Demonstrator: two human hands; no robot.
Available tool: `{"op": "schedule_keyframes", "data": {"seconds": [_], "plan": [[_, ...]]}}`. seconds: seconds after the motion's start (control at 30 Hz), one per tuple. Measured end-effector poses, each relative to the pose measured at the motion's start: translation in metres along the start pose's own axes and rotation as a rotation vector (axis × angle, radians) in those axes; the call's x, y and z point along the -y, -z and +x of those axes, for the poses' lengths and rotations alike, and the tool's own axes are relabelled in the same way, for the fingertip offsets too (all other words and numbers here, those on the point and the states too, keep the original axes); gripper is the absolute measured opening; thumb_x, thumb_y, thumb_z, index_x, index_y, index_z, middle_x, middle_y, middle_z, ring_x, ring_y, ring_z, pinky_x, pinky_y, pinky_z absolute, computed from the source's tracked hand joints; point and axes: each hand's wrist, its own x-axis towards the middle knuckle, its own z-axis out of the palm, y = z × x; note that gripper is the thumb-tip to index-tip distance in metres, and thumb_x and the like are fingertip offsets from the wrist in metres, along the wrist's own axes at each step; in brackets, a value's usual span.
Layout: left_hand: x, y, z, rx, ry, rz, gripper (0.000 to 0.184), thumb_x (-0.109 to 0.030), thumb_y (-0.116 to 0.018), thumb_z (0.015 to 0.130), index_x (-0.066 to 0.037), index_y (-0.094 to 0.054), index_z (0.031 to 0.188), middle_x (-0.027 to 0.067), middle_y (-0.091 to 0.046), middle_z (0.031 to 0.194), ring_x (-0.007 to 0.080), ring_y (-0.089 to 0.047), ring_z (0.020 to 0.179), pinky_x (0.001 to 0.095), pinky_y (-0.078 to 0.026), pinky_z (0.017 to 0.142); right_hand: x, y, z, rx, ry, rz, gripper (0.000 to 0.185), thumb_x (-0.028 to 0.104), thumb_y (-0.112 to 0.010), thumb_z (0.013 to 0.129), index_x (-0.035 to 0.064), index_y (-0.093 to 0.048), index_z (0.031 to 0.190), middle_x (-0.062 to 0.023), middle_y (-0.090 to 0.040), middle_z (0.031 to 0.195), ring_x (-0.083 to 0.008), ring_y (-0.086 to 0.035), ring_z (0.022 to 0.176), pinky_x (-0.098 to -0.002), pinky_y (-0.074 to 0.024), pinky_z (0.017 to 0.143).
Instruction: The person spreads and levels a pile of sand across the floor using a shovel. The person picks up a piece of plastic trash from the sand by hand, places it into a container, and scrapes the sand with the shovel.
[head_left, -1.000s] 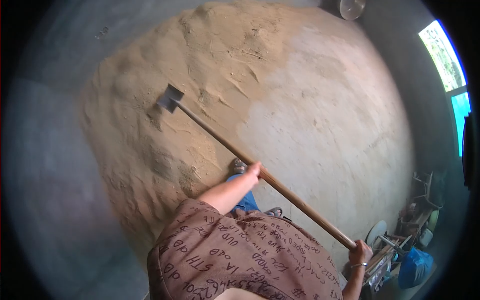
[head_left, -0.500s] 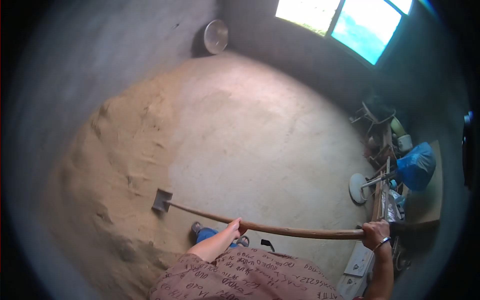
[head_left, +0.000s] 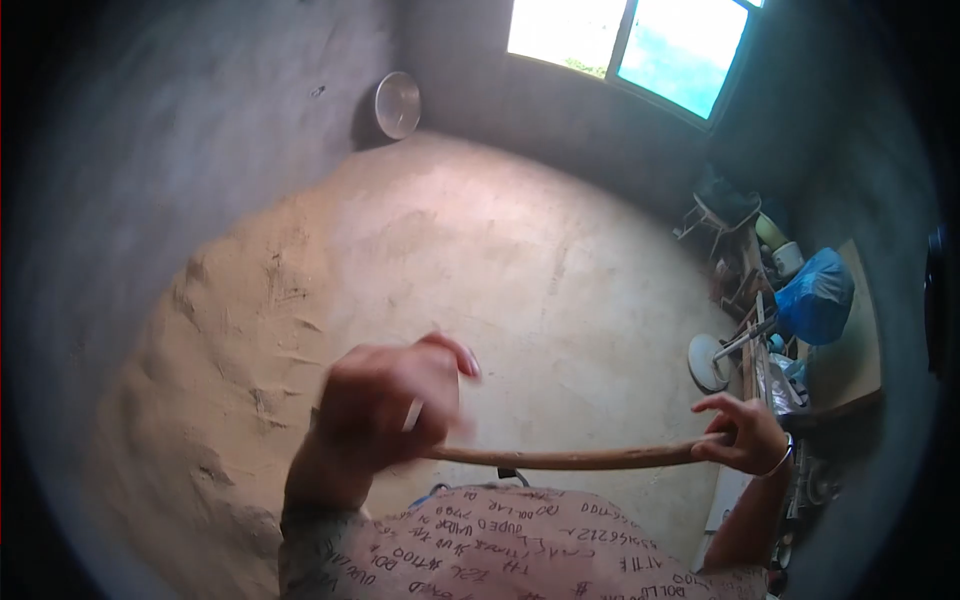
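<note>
Wooden handle [head_left: 580,459] likely stiff, best gripped mid-shaft plus end; right hand [head_left: 752,437] fingers half-spread there, left hand [head_left: 385,405] too blurred to tell.

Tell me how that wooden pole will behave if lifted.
The wooden pole is probably stiff: it looks thick, and its slight curve may be lens distortion. Lifted only by the right hand, it would likely dip at the far end, since nearly all its visible length lies beyond that hand. Its rounded shaft might twist in a loose grip.
</note>
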Motion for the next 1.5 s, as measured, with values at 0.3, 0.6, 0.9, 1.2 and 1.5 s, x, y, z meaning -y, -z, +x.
{"op": "schedule_keyframes", "data": {"seconds": [0.3,0.6,0.9,1.2,1.5], "plan": [[-0.073,-0.051,0.007,0.099,-0.443,-0.511,0.018,-0.009,-0.054,0.077,-0.012,-0.053,0.059,-0.0067,-0.033,0.037,0.0051,-0.023,0.028,0.02,-0.028,0.039,0.045,0.005,0.009,-0.177,0.01,-0.053,0.035,0.015,-0.069,0.06,0.007,-0.053,0.09,-0.0071,-0.059,0.058,-0.0146,-0.057,0.048,-0.0242,-0.0433,0.045],[-0.089,-0.065,-0.021,-0.109,-0.401,-0.564,0.017,-0.015,-0.06,0.074,-0.014,-0.053,0.059,-0.0059,-0.03,0.036,0.0046,-0.021,0.028,0.0194,-0.025,0.036,0.043,-0.004,0.002,-0.176,0.013,-0.058,0.035,0.018,-0.068,0.059,0.008,-0.054,0.089,-0.0074,-0.06,0.059,-0.017,-0.058,0.05,-0.0254,-0.0436,0.046],[-0.072,-0.113,-0.034,0.475,-0.278,-0.528,0.013,-0.012,-0.049,0.08,-0.006,-0.054,0.068,0.0009,-0.046,0.05,0.0114,-0.042,0.042,0.0311,-0.04,0.058,-0.018,0.0,-0.009,0.043,0.172,-0.18,0.044,0.033,-0.07,0.059,0.0118,-0.053,0.094,-0.0063,-0.058,0.06,-0.0202,-0.058,0.053,-0.0288,-0.0441,0.048],[0.254,-0.024,-0.225,-1.04,0.659,0.227,0.018,-0.007,-0.054,0.071,-0.005,-0.049,0.088,0.004,-0.051,0.083,0.0128,-0.048,0.075,0.0256,-0.04,0.071,-0.143,-0.034,-0.04,0.287,0.283,-0.223,0.044,0.034,-0.07,0.057,0.0102,-0.056,0.092,-0.0092,-0.058,0.068,-0.0272,-0.057,0.066,-0.0339,-0.0443,0.058],[0.412,-0.029,-0.382,-1.431,1.203,-0.505,0.033,-0.046,-0.053,0.074,-0.015,-0.052,0.084,0.0021,-0.056,0.073,0.0172,-0.056,0.065,0.0347,-0.046,0.052,-0.167,-0.039,-0.055,0.264,0.23,-0.237,0.042,0.018,-0.071,0.048,0.0054,-0.058,0.087,-0.0121,-0.058,0.069,-0.027,-0.057,0.063,-0.0339,-0.0449,0.056]]}}
